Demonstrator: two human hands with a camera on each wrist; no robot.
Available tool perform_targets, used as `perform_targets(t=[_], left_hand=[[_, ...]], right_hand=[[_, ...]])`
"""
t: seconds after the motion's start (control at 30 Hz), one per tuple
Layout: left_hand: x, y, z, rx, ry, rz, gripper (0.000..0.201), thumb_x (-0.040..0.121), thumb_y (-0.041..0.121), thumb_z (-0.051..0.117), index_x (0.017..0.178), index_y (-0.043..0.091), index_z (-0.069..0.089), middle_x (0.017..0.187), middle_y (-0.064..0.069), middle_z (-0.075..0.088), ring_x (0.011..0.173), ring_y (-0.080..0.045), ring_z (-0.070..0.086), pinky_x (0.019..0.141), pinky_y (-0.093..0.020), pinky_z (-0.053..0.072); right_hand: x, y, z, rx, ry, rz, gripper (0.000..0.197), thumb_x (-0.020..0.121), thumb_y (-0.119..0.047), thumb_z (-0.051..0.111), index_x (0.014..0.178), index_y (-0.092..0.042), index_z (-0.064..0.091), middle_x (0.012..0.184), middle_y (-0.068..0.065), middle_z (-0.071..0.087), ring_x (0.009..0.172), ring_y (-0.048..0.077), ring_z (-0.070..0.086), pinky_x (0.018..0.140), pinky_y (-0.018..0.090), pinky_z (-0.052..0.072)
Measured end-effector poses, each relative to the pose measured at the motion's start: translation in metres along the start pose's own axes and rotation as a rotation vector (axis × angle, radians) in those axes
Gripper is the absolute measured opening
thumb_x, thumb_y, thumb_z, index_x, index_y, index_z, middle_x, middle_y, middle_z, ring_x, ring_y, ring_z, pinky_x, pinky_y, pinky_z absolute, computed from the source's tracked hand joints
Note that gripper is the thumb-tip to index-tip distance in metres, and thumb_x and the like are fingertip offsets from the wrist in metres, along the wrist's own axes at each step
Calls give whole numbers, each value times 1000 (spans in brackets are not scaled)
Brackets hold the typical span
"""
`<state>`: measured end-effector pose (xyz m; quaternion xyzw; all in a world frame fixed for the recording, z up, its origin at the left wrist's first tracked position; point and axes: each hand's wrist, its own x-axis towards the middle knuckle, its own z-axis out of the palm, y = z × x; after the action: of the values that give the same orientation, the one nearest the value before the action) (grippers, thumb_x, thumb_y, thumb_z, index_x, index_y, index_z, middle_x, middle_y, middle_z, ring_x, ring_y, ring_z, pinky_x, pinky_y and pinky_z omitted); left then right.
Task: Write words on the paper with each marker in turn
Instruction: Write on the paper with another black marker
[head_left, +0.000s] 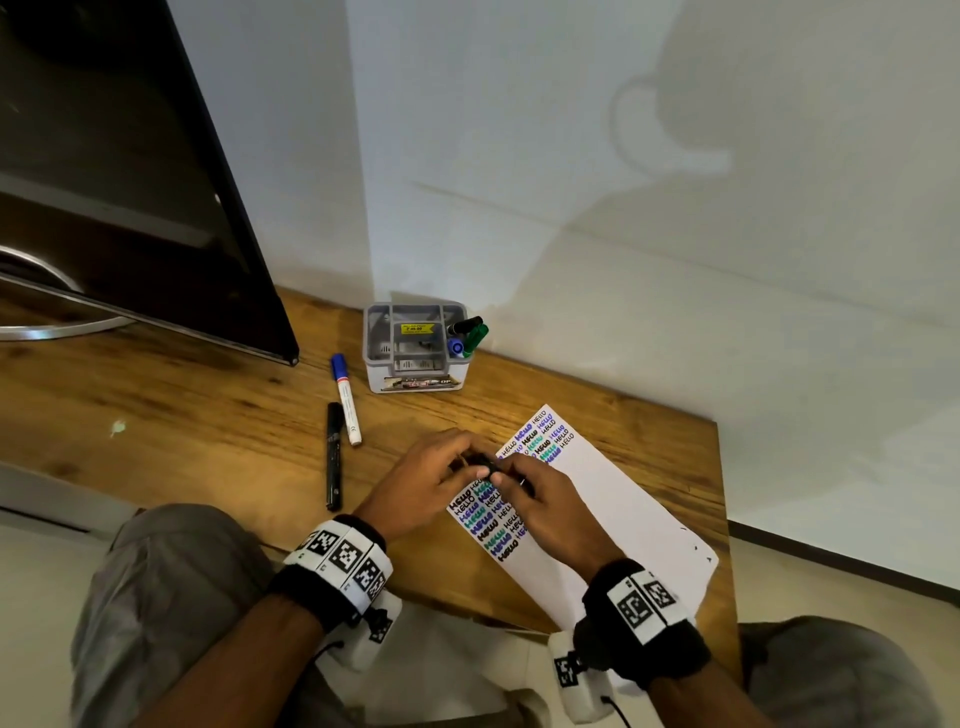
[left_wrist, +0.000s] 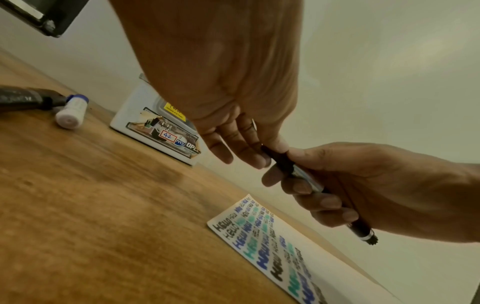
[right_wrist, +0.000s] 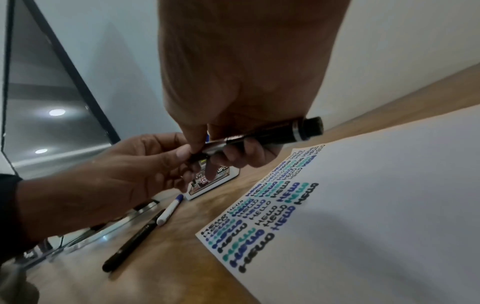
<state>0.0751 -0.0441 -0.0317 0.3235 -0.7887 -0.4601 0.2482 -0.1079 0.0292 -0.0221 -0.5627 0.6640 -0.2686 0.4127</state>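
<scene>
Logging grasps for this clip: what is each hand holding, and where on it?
One black marker: right hand wraps its barrel; left hand pinches its cap end.

Looks like a home desk or small office corner to me: a brown wood-grain desk top (head_left: 156, 415) shoved into the corner of plain white painted walls (head_left: 571, 156), with a big black flat monitor on a curved silver stand (head_left: 130, 171) at the far left. There's also a grey plastic compartment desk organiser (head_left: 415, 348) with a yellow price sticker, sitting by the far wall.
</scene>
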Motion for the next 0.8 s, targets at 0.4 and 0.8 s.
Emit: perform_targets(t=[0.4,0.8], left_hand=[[1,1,-6,-67,74,34,20,87,-1,67,103,12,71,99,13,70,95,-1,65,81,-11,47],[1,-1,6,-134,89,-115,21,91,9,66,104,25,63,99,9,72,91,-3,69,80,-20,54]], right_hand=[[-4,-4,1,-170,7,-78,26,103,-49,48,124,-38,59,110,-8,74,93,4,72,82,34,62],[-3,-2,-10,249,151,74,19,99,-33,64,107,-16,65,83,-3,71,69,1,67,60,15,50]])
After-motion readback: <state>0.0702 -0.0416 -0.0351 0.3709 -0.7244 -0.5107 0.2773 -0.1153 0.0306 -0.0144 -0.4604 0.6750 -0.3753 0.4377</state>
